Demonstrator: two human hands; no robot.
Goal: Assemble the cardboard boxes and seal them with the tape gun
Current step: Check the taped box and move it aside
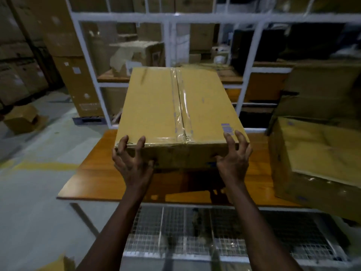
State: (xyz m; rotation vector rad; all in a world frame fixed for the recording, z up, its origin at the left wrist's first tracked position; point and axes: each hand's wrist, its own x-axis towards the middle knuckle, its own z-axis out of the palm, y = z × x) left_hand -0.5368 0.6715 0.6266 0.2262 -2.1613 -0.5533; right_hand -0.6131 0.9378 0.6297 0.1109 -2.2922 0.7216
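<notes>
A closed cardboard box (pixel 156 106) is lifted above the wooden table (pixel 101 173), tilted away from me. Clear tape runs down its middle seam and over the near edge. My left hand (pixel 130 159) grips the box's near left corner, fingertips curled over the top edge. My right hand (pixel 234 155) grips the near right corner the same way, beside a purple barcode. No tape gun shows anywhere in view.
Another cardboard box (pixel 316 165) with taped sides leans on the table's right end. White metal shelving (pixel 168 18) full of cartons stands behind the table. A wire-mesh rack (pixel 214 237) lies below the table's near edge. A small open carton (pixel 21 118) sits on the floor at left.
</notes>
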